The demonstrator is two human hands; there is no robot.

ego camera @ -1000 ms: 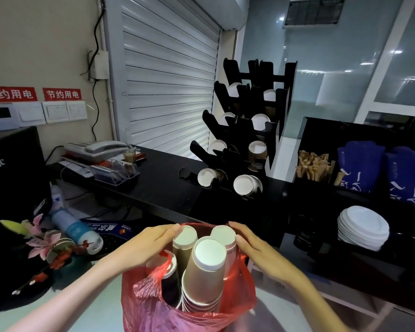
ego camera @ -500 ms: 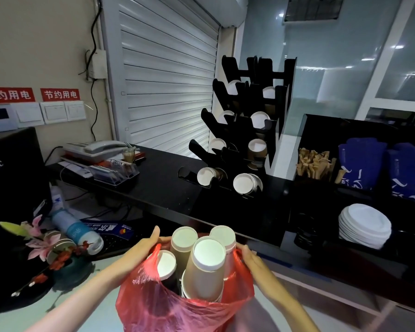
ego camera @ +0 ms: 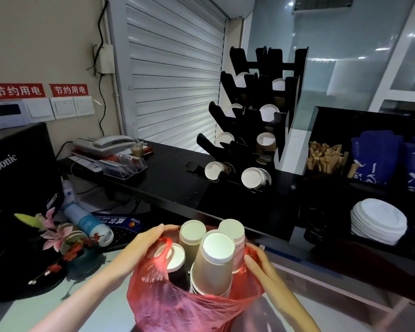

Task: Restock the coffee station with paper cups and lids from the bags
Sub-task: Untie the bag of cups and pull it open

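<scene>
white roller shutter (ego camera: pixel 175 75), black counter (ego camera: pixel 177 178)

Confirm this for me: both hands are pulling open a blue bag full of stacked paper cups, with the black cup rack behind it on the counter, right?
Not quite. The bag is red, not blue, as the head view shows. The rest holds: the left hand and right hand pull it open around the stacked paper cups, and the black cup rack stands behind on the counter.

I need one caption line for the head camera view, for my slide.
Both hands, left and right, spread open a red plastic bag of stacked paper cups before the black tiered cup rack.
</scene>
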